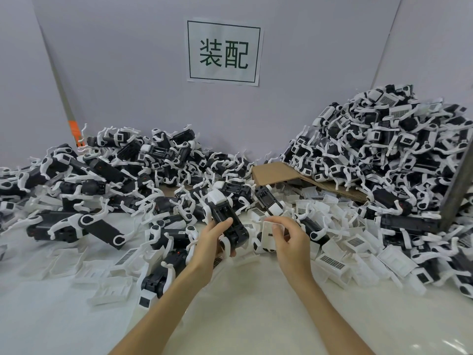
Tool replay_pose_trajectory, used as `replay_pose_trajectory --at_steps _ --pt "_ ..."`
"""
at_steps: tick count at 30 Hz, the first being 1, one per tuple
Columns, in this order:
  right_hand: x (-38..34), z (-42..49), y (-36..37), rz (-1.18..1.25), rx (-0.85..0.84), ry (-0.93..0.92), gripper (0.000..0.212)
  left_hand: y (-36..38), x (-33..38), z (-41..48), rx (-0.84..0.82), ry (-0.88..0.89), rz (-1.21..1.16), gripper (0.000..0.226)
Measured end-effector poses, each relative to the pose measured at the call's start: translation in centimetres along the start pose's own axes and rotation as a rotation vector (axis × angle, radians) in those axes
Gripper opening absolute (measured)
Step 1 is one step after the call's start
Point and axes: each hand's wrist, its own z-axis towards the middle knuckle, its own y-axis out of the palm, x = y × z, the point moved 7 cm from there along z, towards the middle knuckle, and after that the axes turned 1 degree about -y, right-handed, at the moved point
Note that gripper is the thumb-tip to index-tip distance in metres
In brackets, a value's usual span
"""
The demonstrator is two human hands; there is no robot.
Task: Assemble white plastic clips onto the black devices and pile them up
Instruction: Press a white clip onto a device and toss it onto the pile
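Our left hand (213, 238) grips a black device (226, 216), thumb on top, just above the white table (243, 311). Our right hand (290, 242) pinches a white clip (270, 233) just beside the device's near end; we can't tell if they touch. Loose clips (332, 263) lie scattered right of the hands. Low heap of devices (115, 170) back left, taller pile (384, 155) back right, cardboard (279, 171) between them. Sign (224, 51) on the wall.
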Motion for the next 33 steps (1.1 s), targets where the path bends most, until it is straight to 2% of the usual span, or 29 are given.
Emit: replay_pose_trajectory --at_steps 5,9,14,18,25,30,33 --pt "-0.1 0.2 -1.8 -0.083 0.179 -0.067 0.022 0.2 0.1 -0.1 -0.015 0.011 0.018 0.031" --pt "0.1 0.3 -1.6 0.004 0.152 -0.057 0.021 0.5 -0.1 0.0 -0.05 -0.014 -0.032 0.05" --pt "-0.2 0.3 -1.4 -0.007 0.139 -0.075 0.014 0.8 0.0 -0.1 -0.082 -0.027 -0.053 0.048" --pt "-0.4 0.2 -1.8 0.028 0.175 -0.06 0.024 0.4 -0.2 0.0 -0.06 -0.043 -0.041 0.047" --pt "-0.3 0.1 -0.9 0.089 0.086 -0.07 0.028 0.7 -0.2 0.1 -0.092 -0.04 -0.03 0.046" --pt "-1.1 -0.5 0.0 0.048 0.042 -0.148 0.041 1.3 -0.1 -0.2 -0.163 -0.037 -0.015 0.03" --pt "-1.6 -1.0 1.2 0.05 -0.05 -0.183 0.036 1.7 -0.3 -0.3 -0.231 -0.029 0.023 0.029"
